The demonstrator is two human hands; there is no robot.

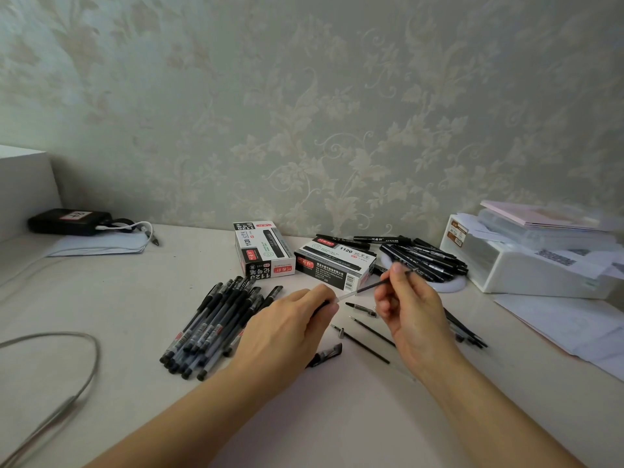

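The right hand's fingers [397, 270] pinch the dark end of a thin pen refill [371, 287], thumb and forefinger pressed together round it and the other fingers loosely curled beneath. The refill slants down and to the left, above the table [135, 298] and clear of it. Its pale end meets the fingertips of the left hand [287, 329]. Those fingers are curled shut over that end and over something dark, most of which is hidden in the grip.

The right hand [412, 312] is raised with its palm turned leftward, wrist bent, and its forearm runs back to the lower right. The left hand lies lower, back uppermost, knuckles toward the wall, and its forearm stretches to the lower left.

Under and between the hands lie two loose refills [368, 346], a pen cap [326, 354] and a small tip piece [361, 309]. To the left of the left hand is a heap of gel pens [216, 319]. Behind the hands stand two marker boxes [263, 249], and a pile of black markers [425, 258] lies just beyond the right thumb, with a white storage bin [526, 265] further right.
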